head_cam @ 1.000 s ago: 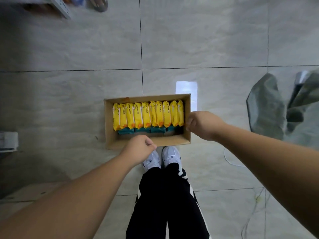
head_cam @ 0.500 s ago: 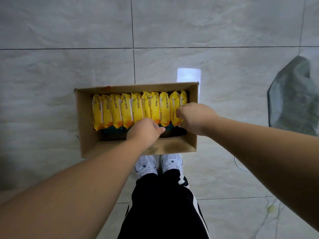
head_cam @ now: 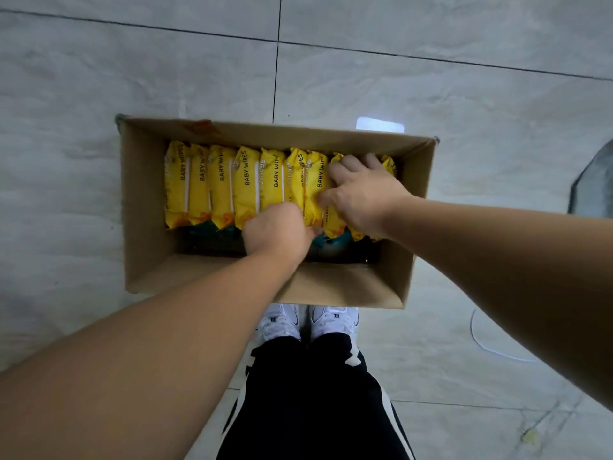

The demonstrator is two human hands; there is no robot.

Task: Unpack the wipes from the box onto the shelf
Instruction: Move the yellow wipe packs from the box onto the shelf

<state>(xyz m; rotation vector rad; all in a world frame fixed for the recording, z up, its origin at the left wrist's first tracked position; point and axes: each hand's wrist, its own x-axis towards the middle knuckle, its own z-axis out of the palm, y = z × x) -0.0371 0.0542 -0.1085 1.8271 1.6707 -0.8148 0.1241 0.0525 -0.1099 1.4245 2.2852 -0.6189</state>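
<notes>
An open cardboard box (head_cam: 142, 200) stands on the tiled floor just beyond my feet. A row of several yellow "BABY WIPES" packs (head_cam: 245, 180) stands on edge inside it, over teal packs underneath. My left hand (head_cam: 277, 232) is inside the box at the near ends of the middle packs, its fingers curled in against them. At the right end of the row, my right hand (head_cam: 363, 194) lies over the packs, fingers hooked over their far ends and thumb at the near side. The shelf is out of view.
My white shoes (head_cam: 282, 322) stand against the box's near wall. A thin white cable (head_cam: 481, 343) curls on the floor at the right. A grey object (head_cam: 593, 180) pokes in at the right edge.
I have leaned in closer to the box. Both hands went from its near rim down into it and onto the yellow packs, the right hand reaching further across the row's right end.
</notes>
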